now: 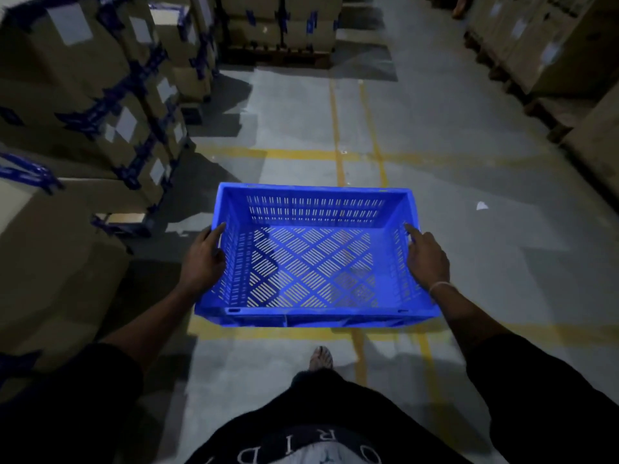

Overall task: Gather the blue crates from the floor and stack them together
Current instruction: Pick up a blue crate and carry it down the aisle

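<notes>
An empty blue crate (315, 256) with slotted walls and a lattice bottom is held off the floor in front of me, its long side facing me. My left hand (202, 259) grips its left short wall, thumb along the rim and fingers round the outside. My right hand (427, 259) grips the right short wall the same way, with a pale band on the wrist. No other blue crate is in view.
Stacked cardboard boxes (83, 105) with blue tape line the left of the aisle. More boxes on pallets (549, 58) stand at the right and at the far end (281, 25). Yellow lines (338, 155) cross the grey floor. A white scrap (481, 205) lies at the right. My foot (320, 358) shows below the crate.
</notes>
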`<state>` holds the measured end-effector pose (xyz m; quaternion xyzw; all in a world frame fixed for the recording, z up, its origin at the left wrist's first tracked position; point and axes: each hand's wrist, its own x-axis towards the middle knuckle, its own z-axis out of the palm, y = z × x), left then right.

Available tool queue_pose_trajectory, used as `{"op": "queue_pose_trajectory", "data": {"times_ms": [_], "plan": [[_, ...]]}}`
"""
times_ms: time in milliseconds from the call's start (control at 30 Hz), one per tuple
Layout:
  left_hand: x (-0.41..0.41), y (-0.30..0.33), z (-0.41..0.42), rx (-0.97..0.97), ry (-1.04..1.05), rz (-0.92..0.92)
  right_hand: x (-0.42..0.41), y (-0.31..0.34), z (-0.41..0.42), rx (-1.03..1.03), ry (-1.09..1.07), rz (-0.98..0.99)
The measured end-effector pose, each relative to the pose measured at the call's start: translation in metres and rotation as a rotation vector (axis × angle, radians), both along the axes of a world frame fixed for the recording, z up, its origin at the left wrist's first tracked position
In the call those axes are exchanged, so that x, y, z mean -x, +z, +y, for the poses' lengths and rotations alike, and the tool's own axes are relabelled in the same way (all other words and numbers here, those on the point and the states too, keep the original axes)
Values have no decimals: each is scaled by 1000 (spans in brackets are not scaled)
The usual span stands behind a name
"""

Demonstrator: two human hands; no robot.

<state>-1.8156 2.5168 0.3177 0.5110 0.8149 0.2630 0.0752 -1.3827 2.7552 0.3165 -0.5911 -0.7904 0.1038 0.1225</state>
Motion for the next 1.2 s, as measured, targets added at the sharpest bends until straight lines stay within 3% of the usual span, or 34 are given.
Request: {"op": "queue_pose_trajectory", "data": {"times_ms": [333,967,1200], "plan": [[98,17,206,-16,7,-6,107,26,220,-3,43,-10],[358,-19,600,87,-63,-53,358,-23,589,27,-11,-22],[414,-39,729,175,-79,-130,421,-41,729,231,0,-117]]}}
